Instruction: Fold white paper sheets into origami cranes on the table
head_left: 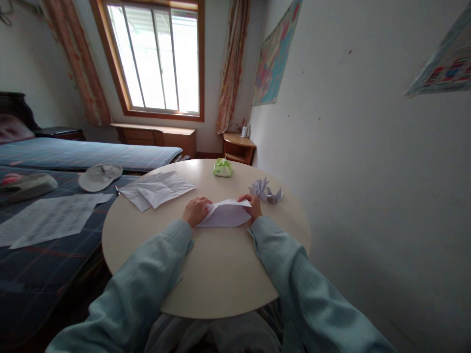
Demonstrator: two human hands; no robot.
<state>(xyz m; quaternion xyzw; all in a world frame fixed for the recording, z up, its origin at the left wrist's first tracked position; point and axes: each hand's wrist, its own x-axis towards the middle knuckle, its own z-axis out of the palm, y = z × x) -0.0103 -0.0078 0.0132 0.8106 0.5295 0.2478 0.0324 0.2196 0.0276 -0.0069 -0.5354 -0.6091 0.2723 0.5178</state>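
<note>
A white sheet of paper, partly folded, lies on the round beige table. My left hand is curled on the sheet's left edge, fingers pressed together on it. My right hand pinches the sheet's upper right corner. Both arms wear pale green sleeves. Just right of my right hand sits a small folded paper figure, untouched.
Crumpled white sheets lie on the table's left part, and a green tissue pack at its far edge. A bed with papers and a cap stands to the left. A wall runs close on the right.
</note>
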